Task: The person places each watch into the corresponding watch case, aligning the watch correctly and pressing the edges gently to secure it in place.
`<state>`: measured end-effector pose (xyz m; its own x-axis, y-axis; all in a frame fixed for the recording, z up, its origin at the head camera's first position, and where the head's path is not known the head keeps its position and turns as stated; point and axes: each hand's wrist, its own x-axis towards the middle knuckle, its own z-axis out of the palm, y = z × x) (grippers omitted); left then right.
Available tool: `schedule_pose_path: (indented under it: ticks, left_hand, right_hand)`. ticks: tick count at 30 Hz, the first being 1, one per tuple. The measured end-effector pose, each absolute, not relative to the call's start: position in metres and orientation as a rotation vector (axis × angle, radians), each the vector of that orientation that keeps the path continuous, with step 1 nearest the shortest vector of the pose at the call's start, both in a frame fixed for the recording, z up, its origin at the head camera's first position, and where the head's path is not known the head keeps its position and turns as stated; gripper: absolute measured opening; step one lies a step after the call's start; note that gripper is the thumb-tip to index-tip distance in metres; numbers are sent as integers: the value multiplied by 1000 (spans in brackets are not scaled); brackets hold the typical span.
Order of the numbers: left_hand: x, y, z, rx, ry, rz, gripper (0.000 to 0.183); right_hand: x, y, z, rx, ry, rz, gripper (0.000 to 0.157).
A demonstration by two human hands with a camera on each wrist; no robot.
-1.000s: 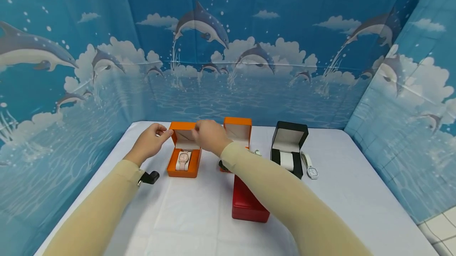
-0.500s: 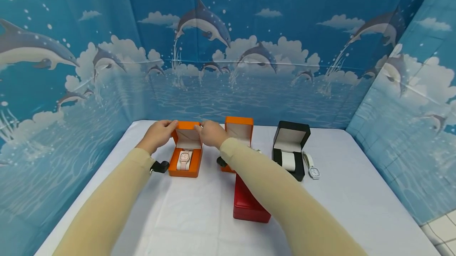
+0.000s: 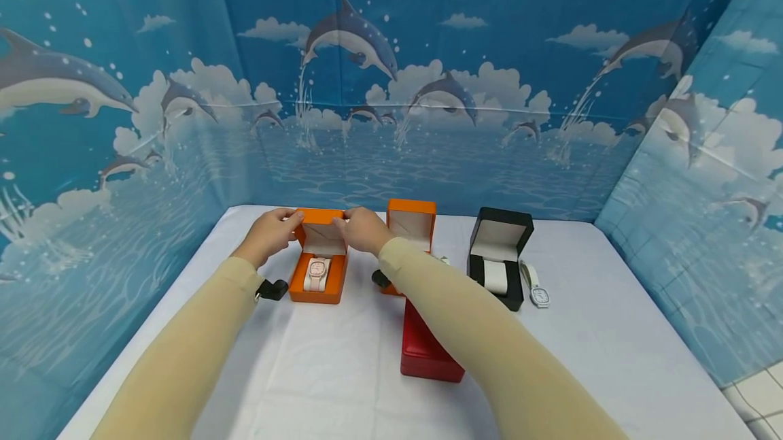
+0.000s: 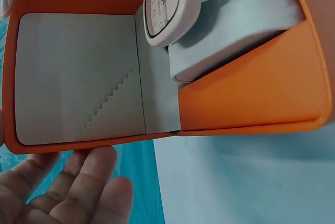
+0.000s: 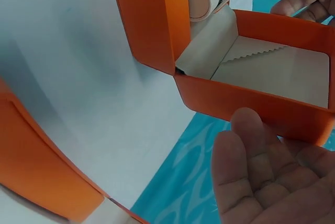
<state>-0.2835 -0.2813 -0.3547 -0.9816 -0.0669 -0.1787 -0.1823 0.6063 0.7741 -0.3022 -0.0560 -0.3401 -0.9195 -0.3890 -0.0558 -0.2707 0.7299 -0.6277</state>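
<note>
Looks like the lid step to me: both hands are holding the raised lid (image 3: 321, 214) of the left orange watch box (image 3: 315, 296), which is sitting at the far left of the table (image 3: 330, 372), with a pink wristwatch (image 3: 317, 269) already wrapping its cushion (image 3: 325, 277). Left hand (image 3: 268, 234) is pinching the lid's left edge between thumb and fingers, right hand (image 3: 365, 230) is pinching the right edge (outer fingers just hanging loose). The right sleeve (image 3: 467, 311) is slanting across the red box (image 3: 431, 364). Next is probably calling for swinging the lid gently nearward, keeping fingertips out of the seam.
</note>
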Motion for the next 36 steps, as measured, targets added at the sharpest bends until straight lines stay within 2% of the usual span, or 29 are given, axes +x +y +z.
schedule_pose_path:
  ticks: [22,36]
  left_hand:
    - [-273,-286,-354,-176,2644,1352,68]
    - [-268,-294,-357,-106,2573,1408,53]
  right_hand:
    - [-296,-49,-338,-584,2708,-946,58]
    - [-291,-50,-332,-550,2600,-926,59]
